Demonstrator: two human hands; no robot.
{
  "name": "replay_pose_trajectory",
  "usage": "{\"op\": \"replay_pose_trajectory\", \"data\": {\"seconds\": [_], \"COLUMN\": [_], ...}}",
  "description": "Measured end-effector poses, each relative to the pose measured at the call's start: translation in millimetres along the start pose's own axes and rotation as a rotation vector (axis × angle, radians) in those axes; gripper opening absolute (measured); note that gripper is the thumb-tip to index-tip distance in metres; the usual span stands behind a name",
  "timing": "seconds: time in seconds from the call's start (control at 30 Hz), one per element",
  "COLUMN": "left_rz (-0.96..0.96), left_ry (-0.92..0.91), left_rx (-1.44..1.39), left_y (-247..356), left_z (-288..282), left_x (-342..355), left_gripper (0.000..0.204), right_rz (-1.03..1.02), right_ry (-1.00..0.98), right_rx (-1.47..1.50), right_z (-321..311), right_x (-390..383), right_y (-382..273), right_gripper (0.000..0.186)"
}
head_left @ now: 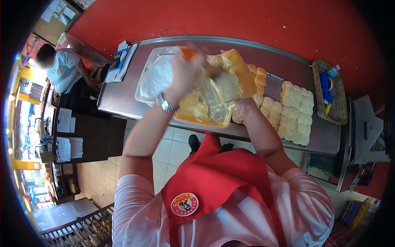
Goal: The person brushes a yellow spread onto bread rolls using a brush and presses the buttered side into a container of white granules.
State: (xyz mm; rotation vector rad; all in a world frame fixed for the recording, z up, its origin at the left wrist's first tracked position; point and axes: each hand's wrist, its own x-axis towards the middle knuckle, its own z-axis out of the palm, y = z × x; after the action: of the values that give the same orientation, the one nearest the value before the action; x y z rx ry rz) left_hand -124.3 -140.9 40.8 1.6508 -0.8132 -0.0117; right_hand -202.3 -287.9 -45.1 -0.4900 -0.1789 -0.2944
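Note:
My left hand point(187, 74), smeared by motion, is closed round an orange-handled tool point(188, 52); its working end is too blurred to name. A joined slab of bread rolls point(242, 78) is tilted up beside it, its pale side facing the tool. My right hand point(242, 111), in a clear plastic glove, grips the slab's lower edge. Below both hands lies a plastic tub point(225, 123) with yellow creamy spread point(193, 108) smeared over its bottom and sides. Left of it, behind my left wrist, is a clear tub point(142, 95) containing a whitish plastic bag point(158, 76).
Pale joined rolls point(294, 109) and golden rolls point(259, 76) sit to the right on the metal table point(123, 95). A wicker basket point(316, 82) stands at the right end. Papers and a calculator point(116, 61) lie far left. Another person point(66, 68) is beyond the left end.

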Motion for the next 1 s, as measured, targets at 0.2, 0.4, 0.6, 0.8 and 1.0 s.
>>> {"op": "replay_pose_trajectory", "data": {"seconds": [0.2, 0.4, 0.6, 0.8, 1.0], "left_rz": [0.129, 0.748, -0.083, -0.265, -0.790], "left_ry": [0.236, -0.135, -0.121, -0.506, -0.394], "left_rx": [0.163, 0.449, 0.419, 0.434, -0.062], "left_y": [6.8, 7.9, -120.1, -167.8, -190.8], "left_z": [-7.7, 21.4, -27.9, -0.7, 0.6], "left_x": [12.9, -100.3, -49.5, -57.7, -59.1], "left_gripper": [0.011, 0.012, 0.021, 0.030, 0.020], "right_rz": [0.096, 0.017, 0.085, 0.083, 0.059], "right_ry": [-0.032, -0.248, 0.041, 0.014, -0.142], "right_rx": [0.096, 0.497, 0.441, 0.411, 0.420], "right_z": [19.4, -31.2, -90.0, -71.1, -59.5], "right_x": [2.1, 20.2, 15.3, -2.3, -15.0], "right_y": [-14.1, -12.4, -37.9, -31.1, -33.8], "right_gripper": [0.025, 0.010, 0.024, 0.038, 0.053]}}
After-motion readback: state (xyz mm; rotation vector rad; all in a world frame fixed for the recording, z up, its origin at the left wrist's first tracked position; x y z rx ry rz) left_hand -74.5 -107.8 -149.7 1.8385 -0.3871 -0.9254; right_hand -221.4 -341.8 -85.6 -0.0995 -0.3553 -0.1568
